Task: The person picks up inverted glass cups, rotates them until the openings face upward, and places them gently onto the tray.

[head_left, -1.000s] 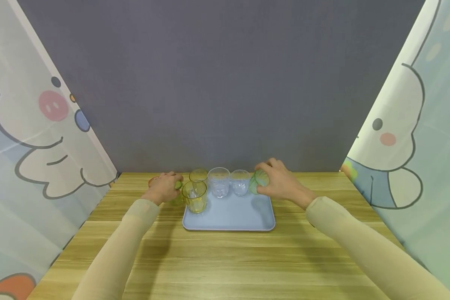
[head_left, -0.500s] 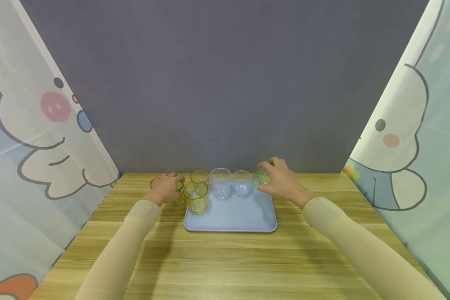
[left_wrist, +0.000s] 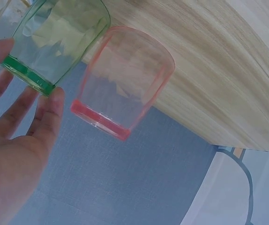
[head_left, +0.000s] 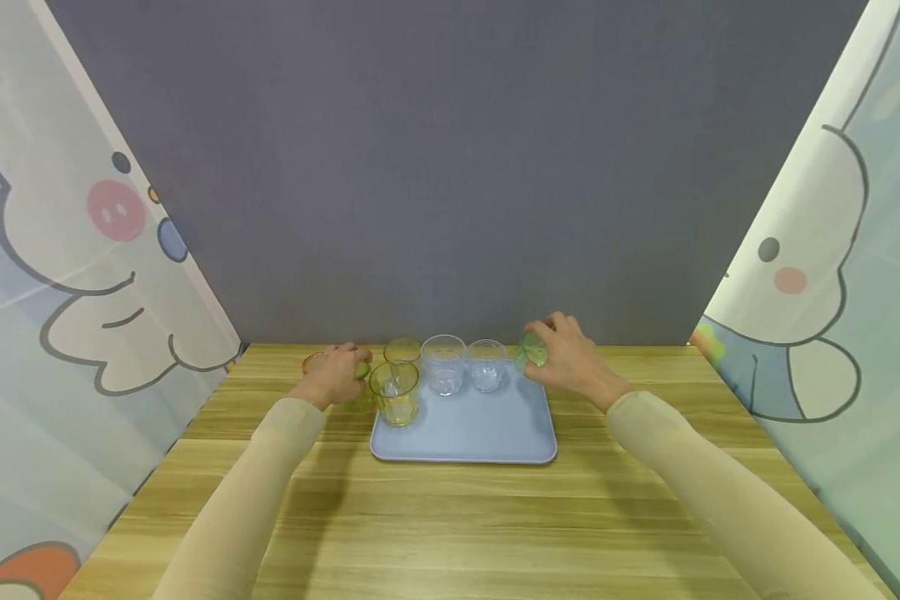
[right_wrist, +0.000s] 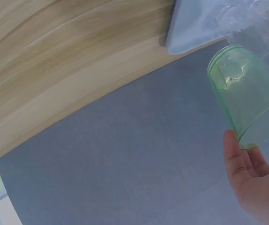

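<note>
My left hand (head_left: 333, 375) grips a green cup (left_wrist: 62, 40) by its thick base; the cup stands upside down on the table, left of the tray. Beside it is a pink-red cup (left_wrist: 125, 77), also upside down, mostly hidden behind the hand in the head view. My right hand (head_left: 567, 357) pinches a pale green cup (right_wrist: 247, 89) at its rim, tilted, near the back right corner of the pale blue tray (head_left: 465, 433). On the tray are a yellow cup (head_left: 395, 396), an amber-tinted cup (head_left: 402, 350), a larger clear cup (head_left: 444, 367) and a smaller clear cup (head_left: 487, 367).
The tray lies at the back of a wood-grain table (head_left: 450, 517). A dark grey panel (head_left: 457, 183) rises behind it, close to the cups. Cartoon-print curtains (head_left: 810, 275) hang on both sides.
My right hand has shifted slightly to the right with the pale green cup, whose tilt has changed. My left hand keeps its hold on the green cup. The head view has drifted a little.
</note>
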{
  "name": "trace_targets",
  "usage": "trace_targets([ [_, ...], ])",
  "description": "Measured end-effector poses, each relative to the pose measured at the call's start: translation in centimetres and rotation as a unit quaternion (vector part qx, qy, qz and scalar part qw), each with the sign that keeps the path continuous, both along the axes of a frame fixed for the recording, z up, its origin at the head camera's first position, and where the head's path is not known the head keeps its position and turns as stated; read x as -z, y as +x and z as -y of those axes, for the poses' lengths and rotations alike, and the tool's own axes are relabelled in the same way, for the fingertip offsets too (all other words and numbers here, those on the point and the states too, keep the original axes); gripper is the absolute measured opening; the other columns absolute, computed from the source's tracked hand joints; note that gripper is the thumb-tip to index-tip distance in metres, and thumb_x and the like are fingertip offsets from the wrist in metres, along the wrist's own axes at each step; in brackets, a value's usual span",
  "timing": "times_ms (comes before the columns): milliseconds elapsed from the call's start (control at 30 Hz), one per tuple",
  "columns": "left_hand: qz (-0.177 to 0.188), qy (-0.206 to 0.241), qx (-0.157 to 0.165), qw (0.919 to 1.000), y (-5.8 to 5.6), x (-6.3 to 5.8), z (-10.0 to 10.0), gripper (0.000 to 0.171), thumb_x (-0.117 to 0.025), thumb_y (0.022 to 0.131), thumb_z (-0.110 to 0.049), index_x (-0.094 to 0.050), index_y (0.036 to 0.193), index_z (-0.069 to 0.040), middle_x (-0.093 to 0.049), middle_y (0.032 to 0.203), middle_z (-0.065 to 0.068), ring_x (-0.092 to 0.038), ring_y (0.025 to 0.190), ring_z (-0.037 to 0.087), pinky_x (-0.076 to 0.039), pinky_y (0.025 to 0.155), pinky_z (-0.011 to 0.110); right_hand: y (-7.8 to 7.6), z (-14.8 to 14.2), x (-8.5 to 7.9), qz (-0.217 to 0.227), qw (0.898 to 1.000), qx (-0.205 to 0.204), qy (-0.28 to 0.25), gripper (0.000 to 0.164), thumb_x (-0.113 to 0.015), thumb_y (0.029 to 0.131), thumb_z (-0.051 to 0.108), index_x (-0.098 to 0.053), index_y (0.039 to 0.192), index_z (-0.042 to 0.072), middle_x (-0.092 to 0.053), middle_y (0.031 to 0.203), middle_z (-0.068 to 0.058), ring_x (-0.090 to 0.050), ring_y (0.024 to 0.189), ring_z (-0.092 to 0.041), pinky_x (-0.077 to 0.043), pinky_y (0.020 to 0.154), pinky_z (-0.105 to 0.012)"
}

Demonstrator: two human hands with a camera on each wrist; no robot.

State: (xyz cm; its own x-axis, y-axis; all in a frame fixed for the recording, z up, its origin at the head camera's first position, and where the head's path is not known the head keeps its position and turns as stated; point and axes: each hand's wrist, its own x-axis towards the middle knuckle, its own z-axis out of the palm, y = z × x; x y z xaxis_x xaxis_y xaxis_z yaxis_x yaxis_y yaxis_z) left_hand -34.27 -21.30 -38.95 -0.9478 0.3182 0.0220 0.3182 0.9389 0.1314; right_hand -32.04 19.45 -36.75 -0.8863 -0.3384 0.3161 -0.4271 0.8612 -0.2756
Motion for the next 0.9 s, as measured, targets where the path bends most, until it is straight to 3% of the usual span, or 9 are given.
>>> trace_targets([
  [500,-0.002,-0.008,-0.007,0.9999,0.2,-0.1,-0.2,0.046,-0.072,0.093,-0.017,-0.06,0.137,-0.01,-0.054,0.141,0.017,-0.049,0.126,0.047,-0.047,0.094,0.065,-1.2,0.0,1.2,-0.001,1.0,0.002,-0.004,0.06,-0.067,0.081,0.031,-0.059,0.137,0.009,-0.049,0.126,-0.019,-0.045,0.113,-0.036,-0.052,0.071,-0.05],
  [900,-0.006,-0.003,0.001,1.0,0.2,-0.1,-0.1,0.046,-0.072,0.093,-0.015,-0.06,0.137,-0.008,-0.055,0.14,0.018,-0.048,0.127,0.048,-0.045,0.098,0.064,-1.8,0.0,2.2,0.026,1.0,0.003,-0.01,0.061,-0.067,0.081,0.03,-0.059,0.138,0.008,-0.049,0.13,-0.021,-0.045,0.116,-0.037,-0.051,0.081,-0.054],
])
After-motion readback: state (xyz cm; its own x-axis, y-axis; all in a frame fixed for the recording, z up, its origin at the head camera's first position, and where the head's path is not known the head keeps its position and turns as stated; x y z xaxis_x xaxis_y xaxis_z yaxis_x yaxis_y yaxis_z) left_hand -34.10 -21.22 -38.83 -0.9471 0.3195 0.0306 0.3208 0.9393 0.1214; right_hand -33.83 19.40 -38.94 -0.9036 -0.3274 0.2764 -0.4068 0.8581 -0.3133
